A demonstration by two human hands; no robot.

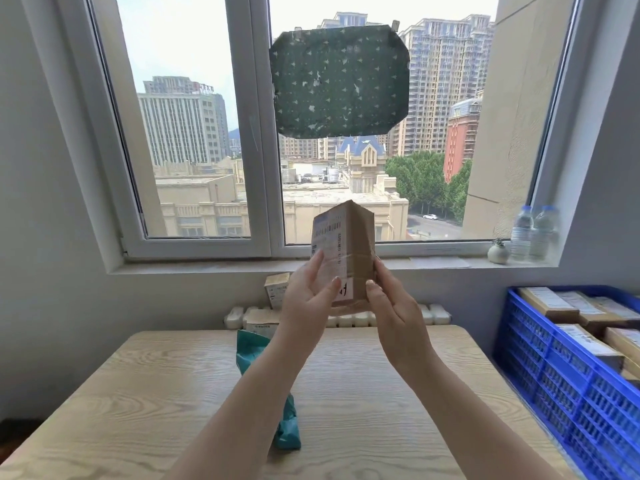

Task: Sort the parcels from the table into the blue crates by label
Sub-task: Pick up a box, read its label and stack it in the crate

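Pale wood-grain table (138, 393), under a wide window: your worktop, left to right. Teal plastic mailer bag (287, 427), lying on the table, unsorted. Two small cardboard boxes (275, 289) at the far edge, unsorted. Tall brown cardboard parcel with a white barcode label (341, 251): raised off the table, your left hand (308, 303) and right hand (389, 306) gripping its lower sides, label facing you. Blue slatted plastic crate (561, 382) on the right: several labelled boxes already inside. Judgement: sorting well advanced; about four parcels remain.

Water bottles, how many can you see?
2. The two clear plastic water bottles stand side by side on the windowsill at the far right, one left of the other, next to a small round vase. More may be out of view.
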